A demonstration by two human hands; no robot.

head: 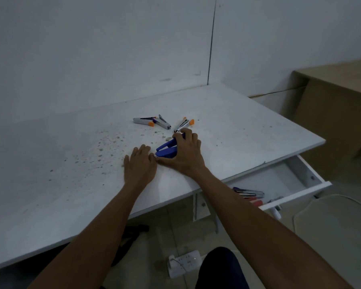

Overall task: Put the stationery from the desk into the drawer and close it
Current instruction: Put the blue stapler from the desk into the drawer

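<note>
A blue stapler (166, 150) lies on the white desk (227, 126), and my right hand (186, 155) is closed over it from the right, fingers on its far end, thumb at its near end. Flat on the desk just left of the stapler rests my left hand (139, 165), fingers together, holding nothing. Two silver staplers with orange parts sit farther back: one splayed apart (152, 122), one smaller (183, 124). Under the desk's right edge the white drawer (300, 192) stands pulled out, with a stapler (248, 192) and other small items inside.
The desk surface is speckled with dark spots at the left and middle. A wooden cabinet (338, 113) stands at the right. A grey chair seat (333, 226) is below the drawer. On the floor lies a white power strip (183, 263).
</note>
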